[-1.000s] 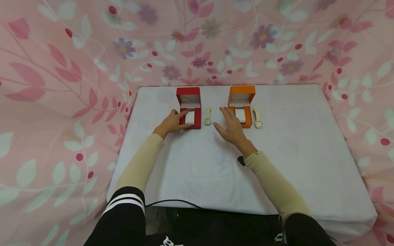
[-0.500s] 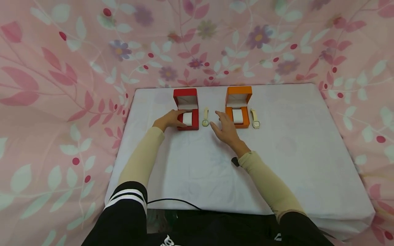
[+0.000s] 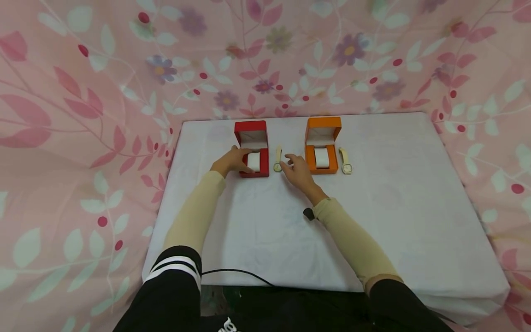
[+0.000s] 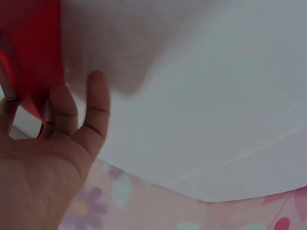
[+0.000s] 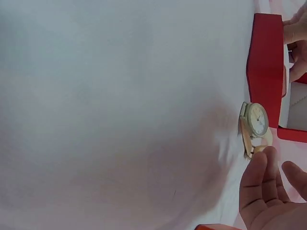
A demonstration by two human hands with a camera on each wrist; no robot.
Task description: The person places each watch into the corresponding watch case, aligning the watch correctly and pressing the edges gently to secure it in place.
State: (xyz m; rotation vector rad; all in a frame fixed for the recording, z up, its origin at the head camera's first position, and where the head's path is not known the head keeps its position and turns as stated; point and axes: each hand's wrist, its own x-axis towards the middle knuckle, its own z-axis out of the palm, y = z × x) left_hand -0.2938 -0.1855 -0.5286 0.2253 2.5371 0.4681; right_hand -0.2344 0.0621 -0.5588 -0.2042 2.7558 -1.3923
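My left hand (image 3: 229,161) grips the left side of the open red watch box (image 3: 265,163), thumb near the front and a finger near the back of its white cushion (image 3: 254,162). In the left wrist view, other fingers (image 4: 98,96) curl beside the red wall. A pale-strapped round watch (image 3: 277,166) lies right of this box. My right hand (image 3: 299,176) hovers beside that watch; in the right wrist view its fingertips (image 5: 271,153) are close to the strap, with the thumb apart. Whether they touch cannot be told.
An open orange watch box (image 3: 333,159) with a white cushion (image 3: 321,157) stands right of my right hand. A second, squarer watch (image 3: 346,165) lies beyond it. White cloth covers the table (image 3: 415,207); a floral curtain (image 3: 265,55) hangs behind.
My right hand has moved left from beside the orange box to the round watch, its fingers drawing in. The left hand has stayed at the red box, with its fingers slightly closer in.
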